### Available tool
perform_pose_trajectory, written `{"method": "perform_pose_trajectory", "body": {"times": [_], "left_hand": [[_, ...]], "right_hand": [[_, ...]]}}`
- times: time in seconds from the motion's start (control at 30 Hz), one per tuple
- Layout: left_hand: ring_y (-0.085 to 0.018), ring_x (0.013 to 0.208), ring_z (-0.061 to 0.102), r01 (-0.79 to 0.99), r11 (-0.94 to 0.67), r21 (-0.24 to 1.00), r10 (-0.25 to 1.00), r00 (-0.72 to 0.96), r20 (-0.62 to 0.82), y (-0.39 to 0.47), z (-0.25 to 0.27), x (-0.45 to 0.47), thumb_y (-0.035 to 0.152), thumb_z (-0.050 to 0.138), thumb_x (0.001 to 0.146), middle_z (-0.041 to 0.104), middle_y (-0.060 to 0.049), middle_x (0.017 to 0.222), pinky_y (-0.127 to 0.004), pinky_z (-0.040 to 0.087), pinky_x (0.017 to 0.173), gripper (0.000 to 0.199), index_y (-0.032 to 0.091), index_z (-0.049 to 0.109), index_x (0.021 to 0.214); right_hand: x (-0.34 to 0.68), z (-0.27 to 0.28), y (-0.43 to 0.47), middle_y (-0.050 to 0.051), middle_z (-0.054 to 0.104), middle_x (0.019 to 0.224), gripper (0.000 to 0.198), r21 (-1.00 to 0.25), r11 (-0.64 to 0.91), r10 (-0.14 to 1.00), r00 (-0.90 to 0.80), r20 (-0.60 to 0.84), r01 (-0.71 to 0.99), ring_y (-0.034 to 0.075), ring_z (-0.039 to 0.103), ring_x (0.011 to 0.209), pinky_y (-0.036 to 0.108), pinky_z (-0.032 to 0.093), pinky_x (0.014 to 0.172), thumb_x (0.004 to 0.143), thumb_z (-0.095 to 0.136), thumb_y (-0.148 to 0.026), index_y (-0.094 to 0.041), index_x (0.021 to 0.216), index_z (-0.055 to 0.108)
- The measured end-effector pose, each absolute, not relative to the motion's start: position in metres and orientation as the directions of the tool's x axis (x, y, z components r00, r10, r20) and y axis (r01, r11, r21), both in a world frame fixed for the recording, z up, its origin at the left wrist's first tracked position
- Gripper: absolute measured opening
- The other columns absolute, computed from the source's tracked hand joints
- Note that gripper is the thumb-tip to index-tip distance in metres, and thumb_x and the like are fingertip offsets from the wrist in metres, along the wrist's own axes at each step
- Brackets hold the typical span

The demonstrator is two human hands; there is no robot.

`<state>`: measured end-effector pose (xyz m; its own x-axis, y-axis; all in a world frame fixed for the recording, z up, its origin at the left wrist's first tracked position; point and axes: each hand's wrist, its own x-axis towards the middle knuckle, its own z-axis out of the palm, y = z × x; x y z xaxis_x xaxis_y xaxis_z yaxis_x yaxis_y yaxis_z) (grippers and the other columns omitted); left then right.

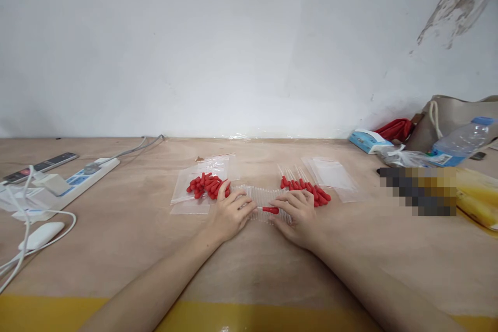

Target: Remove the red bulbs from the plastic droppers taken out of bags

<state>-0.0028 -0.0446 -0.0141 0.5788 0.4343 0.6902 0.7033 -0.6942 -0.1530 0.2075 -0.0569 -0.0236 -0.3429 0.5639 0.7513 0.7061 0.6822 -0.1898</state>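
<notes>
A dropper with a red rubber bulb (271,210) and a thin clear tube lies level between my hands. My left hand (232,211) is closed on its tube end, the fingertips partly hiding it. My right hand (298,211) has its thumb and fingers apart around the bulb, curled but seemingly not pressing on it. Under and behind both hands lies a row of clear tubes (260,195). Beyond my left hand, a pile of loose red bulbs (202,185) rests on a clear plastic bag (181,194). Several droppers with red bulbs (307,187) lie beyond my right hand, tubes pointing away.
Clear zip bags (330,176) lie at the right. Farther right are a blue tissue pack (369,141), a plastic bottle (462,140) and a yellow package (476,197). At left sit a power strip (87,179), a remote (42,166), white cables and a white mouse-like object (41,235).
</notes>
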Motion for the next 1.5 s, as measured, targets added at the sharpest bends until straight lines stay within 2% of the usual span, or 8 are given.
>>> {"method": "perform_pose_trajectory", "body": {"times": [0.13, 0.4, 0.8, 0.9, 1.03, 1.2, 1.33, 1.5], "left_hand": [[-0.015, 0.078, 0.057, 0.693, -0.698, -0.179, 0.441, 0.613, 0.656, -0.051, -0.011, 0.001, 0.023, 0.049, 0.083, 0.062, 0.002, 0.065, -0.052, 0.02, 0.1, 0.014, 0.023, 0.063, 0.081], [-0.013, 0.074, 0.057, 0.689, -0.695, -0.207, 0.41, 0.616, 0.672, -0.053, -0.014, -0.001, 0.022, 0.049, 0.083, 0.058, 0.003, 0.058, -0.048, 0.023, 0.098, 0.015, 0.022, 0.063, 0.079], [-0.014, 0.076, 0.057, 0.662, -0.729, -0.173, 0.395, 0.614, 0.684, -0.052, -0.014, -0.004, 0.02, 0.049, 0.082, 0.06, 0.003, 0.059, -0.048, 0.025, 0.096, 0.016, 0.024, 0.063, 0.077], [-0.015, 0.076, 0.056, 0.711, -0.692, -0.121, 0.434, 0.544, 0.718, -0.046, -0.017, -0.019, 0.018, 0.048, 0.082, 0.061, 0.002, 0.064, -0.045, 0.031, 0.092, 0.015, 0.023, 0.063, 0.078], [-0.014, 0.07, 0.054, 0.752, -0.659, -0.014, 0.513, 0.463, 0.723, -0.037, -0.022, -0.03, 0.016, 0.048, 0.082, 0.061, -0.003, 0.076, -0.032, 0.043, 0.072, 0.017, 0.02, 0.062, 0.09], [-0.016, 0.085, 0.051, 0.731, -0.675, 0.105, 0.574, 0.43, 0.696, -0.03, -0.026, -0.017, 0.005, 0.036, 0.079, 0.051, -0.009, 0.096, -0.029, 0.047, 0.071, 0.045, 0.017, 0.046, 0.121], [-0.016, 0.082, 0.05, 0.709, -0.698, 0.098, 0.547, 0.44, 0.712, -0.026, -0.026, -0.009, 0.005, 0.036, 0.081, 0.05, -0.007, 0.089, -0.029, 0.047, 0.07, 0.043, 0.019, 0.047, 0.12], [-0.016, 0.084, 0.053, 0.646, -0.759, 0.076, 0.506, 0.513, 0.693, -0.026, -0.026, -0.004, 0.005, 0.04, 0.081, 0.058, -0.006, 0.089, -0.031, 0.047, 0.076, 0.032, 0.017, 0.052, 0.108]], "right_hand": [[0.204, -0.026, -0.058, -0.002, 0.063, 0.069, 0.009, -0.068, 0.679, 0.503, -0.396, 0.768, 0.731, 0.013, 0.052, 0.074, 0.037, 0.025, 0.084, 0.079, 0.057, -0.031, -0.027, 0.081, 0.065], [0.208, -0.023, -0.058, -0.003, 0.056, 0.057, 0.015, 0.065, 0.682, 0.454, -0.491, 0.744, 0.729, 0.012, 0.048, 0.067, 0.037, 0.023, 0.087, 0.082, 0.051, -0.027, -0.024, 0.073, 0.063], [0.215, -0.024, -0.059, -0.003, 0.056, 0.059, 0.017, 0.082, 0.708, 0.446, -0.534, 0.719, 0.702, 0.012, 0.051, 0.071, 0.039, 0.021, 0.091, 0.082, 0.048, -0.022, -0.024, 0.073, 0.062], [0.23, -0.025, -0.054, -0.003, 0.058, 0.06, 0.015, -0.008, 0.675, 0.493, -0.442, 0.749, 0.738, 0.013, 0.052, 0.071, 0.04, 0.025, 0.089, 0.081, 0.05, -0.022, -0.024, 0.072, 0.062], [0.244, -0.024, -0.042, 0.002, 0.063, 0.075, 0.014, -0.321, 0.633, 0.608, -0.196, 0.769, 0.705, 0.015, 0.055, 0.072, 0.034, 0.038, 0.076, 0.081, 0.05, -0.029, -0.024, 0.082, 0.063], [0.255, -0.023, -0.024, 0.007, 0.059, 0.09, 0.024, -0.579, 0.496, 0.747, 0.021, 0.665, 0.647, 0.017, 0.057, 0.08, 0.029, 0.045, 0.068, 0.081, 0.046, -0.033, -0.023, 0.093, 0.064], [0.282, -0.026, -0.008, 0.007, 0.06, 0.08, 0.034, -0.774, 0.265, 0.841, 0.255, 0.477, 0.575, 0.014, 0.056, 0.065, 0.027, 0.045, 0.059, 0.074, 0.051, -0.038, -0.016, 0.097, 0.061], [0.308, -0.026, 0.001, 0.004, 0.062, 0.07, 0.035, -0.801, 0.132, 0.882, 0.3, 0.363, 0.583, 0.012, 0.051, 0.056, 0.024, 0.04, 0.05, 0.065, 0.059, -0.046, -0.016, 0.085, 0.062]]}}
